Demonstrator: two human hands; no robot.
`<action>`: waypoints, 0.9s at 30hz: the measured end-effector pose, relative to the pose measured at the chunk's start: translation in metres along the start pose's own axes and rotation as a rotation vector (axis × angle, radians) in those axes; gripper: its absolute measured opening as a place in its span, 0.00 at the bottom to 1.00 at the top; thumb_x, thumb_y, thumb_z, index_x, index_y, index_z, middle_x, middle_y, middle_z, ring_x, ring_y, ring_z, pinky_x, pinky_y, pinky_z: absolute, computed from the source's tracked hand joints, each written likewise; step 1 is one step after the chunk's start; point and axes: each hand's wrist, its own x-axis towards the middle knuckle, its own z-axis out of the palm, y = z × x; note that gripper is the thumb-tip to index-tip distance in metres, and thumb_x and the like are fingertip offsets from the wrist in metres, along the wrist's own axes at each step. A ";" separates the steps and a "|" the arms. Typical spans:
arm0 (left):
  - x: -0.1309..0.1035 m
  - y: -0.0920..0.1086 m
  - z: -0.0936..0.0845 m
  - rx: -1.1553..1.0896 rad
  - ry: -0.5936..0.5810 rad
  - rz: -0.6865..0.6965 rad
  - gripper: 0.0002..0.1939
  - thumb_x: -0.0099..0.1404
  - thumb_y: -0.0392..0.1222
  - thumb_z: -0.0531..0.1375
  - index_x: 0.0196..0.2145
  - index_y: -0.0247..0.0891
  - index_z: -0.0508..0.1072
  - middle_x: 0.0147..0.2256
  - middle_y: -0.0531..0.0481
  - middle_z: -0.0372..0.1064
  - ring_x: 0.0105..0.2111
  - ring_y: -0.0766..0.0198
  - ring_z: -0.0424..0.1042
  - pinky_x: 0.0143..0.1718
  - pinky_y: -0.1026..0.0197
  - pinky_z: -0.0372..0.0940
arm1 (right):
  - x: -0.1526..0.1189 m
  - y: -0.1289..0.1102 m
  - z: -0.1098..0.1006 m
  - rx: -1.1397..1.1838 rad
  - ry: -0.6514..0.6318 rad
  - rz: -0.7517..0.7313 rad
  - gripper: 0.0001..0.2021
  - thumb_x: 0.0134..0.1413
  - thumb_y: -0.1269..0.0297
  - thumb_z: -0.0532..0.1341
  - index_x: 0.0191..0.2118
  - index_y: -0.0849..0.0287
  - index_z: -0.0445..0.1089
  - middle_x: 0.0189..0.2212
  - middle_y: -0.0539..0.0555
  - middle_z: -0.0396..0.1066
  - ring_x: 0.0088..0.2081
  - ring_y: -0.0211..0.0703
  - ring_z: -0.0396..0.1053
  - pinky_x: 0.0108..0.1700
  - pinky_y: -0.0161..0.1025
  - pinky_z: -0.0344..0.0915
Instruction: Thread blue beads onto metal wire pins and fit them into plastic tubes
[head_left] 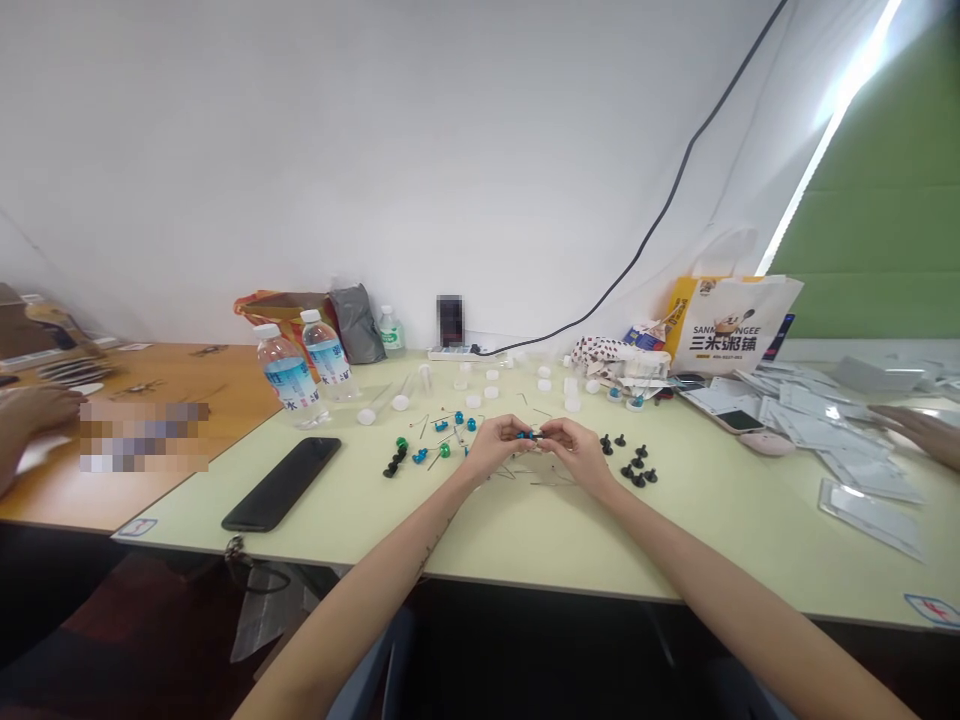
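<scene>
A pale green table (570, 550) spans the view, with a paper bag (724, 335) at its far right and two bottles (289, 378) at its left. A black phone (283, 484) lies slantwise near the front edge. Over the middle, the left hand (493, 447) and right hand (577, 450) face each other, both pinching one small blue-and-black part (531, 435) between their fingertips. Its long axis runs roughly level from hand to hand, the black end pointing right. Black pieces (638, 463) stand beside the right hand.
</scene>
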 end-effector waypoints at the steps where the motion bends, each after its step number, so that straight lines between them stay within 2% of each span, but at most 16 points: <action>1: 0.000 0.001 0.000 0.004 0.001 0.001 0.15 0.45 0.41 0.67 0.30 0.32 0.71 0.28 0.47 0.71 0.28 0.65 0.70 0.32 0.63 0.64 | 0.000 -0.001 0.000 0.000 0.002 0.000 0.10 0.49 0.60 0.61 0.36 0.58 0.68 0.30 0.53 0.73 0.29 0.42 0.72 0.34 0.40 0.70; 19: -0.001 0.003 0.002 0.020 0.016 0.026 0.12 0.45 0.40 0.67 0.29 0.32 0.72 0.26 0.48 0.70 0.28 0.65 0.69 0.32 0.63 0.64 | -0.001 -0.005 -0.001 0.023 0.000 0.027 0.07 0.48 0.61 0.61 0.34 0.58 0.68 0.29 0.51 0.73 0.29 0.42 0.73 0.34 0.39 0.70; 27: -0.002 0.008 0.002 0.004 0.026 0.013 0.13 0.44 0.39 0.67 0.29 0.33 0.72 0.27 0.47 0.72 0.29 0.63 0.71 0.33 0.62 0.65 | -0.001 -0.003 -0.001 0.027 0.001 0.014 0.08 0.49 0.60 0.61 0.34 0.58 0.68 0.27 0.53 0.74 0.29 0.46 0.73 0.35 0.43 0.70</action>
